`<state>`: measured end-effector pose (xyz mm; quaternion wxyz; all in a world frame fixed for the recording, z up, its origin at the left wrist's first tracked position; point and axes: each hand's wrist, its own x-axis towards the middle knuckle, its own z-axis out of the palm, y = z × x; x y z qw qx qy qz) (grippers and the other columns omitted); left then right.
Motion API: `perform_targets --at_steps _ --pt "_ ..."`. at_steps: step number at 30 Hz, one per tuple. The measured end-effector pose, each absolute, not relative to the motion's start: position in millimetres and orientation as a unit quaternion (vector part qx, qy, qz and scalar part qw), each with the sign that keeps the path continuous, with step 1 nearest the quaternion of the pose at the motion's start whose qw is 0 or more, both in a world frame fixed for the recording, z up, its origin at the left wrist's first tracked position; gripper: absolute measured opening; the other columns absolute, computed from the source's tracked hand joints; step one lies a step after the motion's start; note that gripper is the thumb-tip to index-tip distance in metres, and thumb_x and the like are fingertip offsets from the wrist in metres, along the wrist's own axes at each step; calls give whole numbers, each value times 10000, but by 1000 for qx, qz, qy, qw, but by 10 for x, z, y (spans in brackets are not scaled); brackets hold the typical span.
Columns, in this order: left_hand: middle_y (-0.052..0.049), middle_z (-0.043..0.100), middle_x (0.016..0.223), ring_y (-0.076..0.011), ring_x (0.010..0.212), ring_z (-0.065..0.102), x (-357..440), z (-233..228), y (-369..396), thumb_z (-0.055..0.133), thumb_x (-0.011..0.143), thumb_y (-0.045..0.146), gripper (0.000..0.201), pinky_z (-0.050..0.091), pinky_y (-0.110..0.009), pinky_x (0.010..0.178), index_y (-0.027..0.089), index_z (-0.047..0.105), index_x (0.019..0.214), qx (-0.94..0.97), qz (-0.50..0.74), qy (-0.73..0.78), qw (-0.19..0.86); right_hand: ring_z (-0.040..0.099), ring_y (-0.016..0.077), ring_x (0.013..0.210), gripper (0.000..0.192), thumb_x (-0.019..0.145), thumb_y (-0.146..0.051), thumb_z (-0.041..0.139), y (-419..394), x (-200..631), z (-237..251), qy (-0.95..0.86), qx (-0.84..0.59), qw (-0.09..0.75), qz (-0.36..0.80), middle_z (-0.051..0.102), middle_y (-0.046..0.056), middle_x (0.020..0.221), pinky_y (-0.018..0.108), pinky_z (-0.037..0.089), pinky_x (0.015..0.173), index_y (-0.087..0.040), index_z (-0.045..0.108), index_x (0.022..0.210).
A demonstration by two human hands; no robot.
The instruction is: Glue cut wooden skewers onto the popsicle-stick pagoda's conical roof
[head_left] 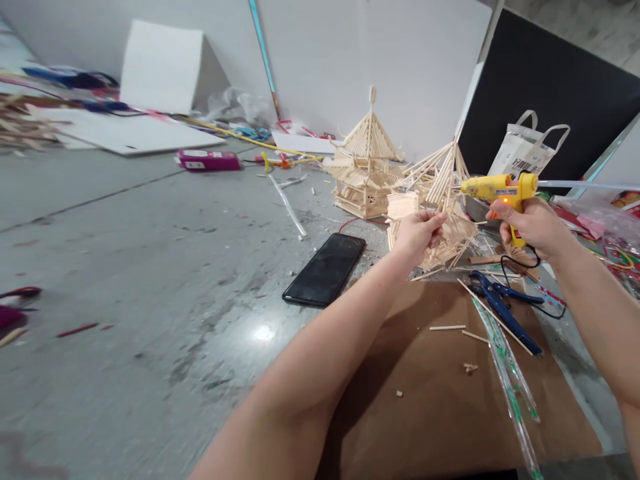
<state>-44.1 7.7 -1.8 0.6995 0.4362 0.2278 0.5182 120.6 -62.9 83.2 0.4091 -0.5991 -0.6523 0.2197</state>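
My right hand (535,223) is wrapped round the grip of a yellow hot glue gun (500,190), whose orange light is on. Its nozzle points left at the cone-shaped roof of thin wooden sticks (447,167). Just below that roof, my left hand (425,230) is closed in a pinch on a wooden stick, mostly hidden by the fingers. Behind and under this hand is a partly built stick model (457,233) with slatted sides. Farther back stands another stick model, a tiered pagoda (367,167) with a pointed top.
A black phone (325,270) lies on the grey floor beside a brown board (425,400). Blue cutting pliers (505,310), clear green-marked strips (505,373) and loose sticks lie on the board's right side. A purple power strip (209,160) and a white bag (525,150) are farther back.
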Motion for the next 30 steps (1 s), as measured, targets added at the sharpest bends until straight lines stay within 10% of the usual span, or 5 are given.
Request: perform_targets --at_steps 30 --pt "79 428 381 -12 264 314 -399 -24 55 528 774 170 213 182 -165 299 148 452 576 482 531 286 635 432 99 346 369 729 -563 540 -572 1171 768 -703 -630 316 96 454 -36 379 246 332 374 -202 592 680"
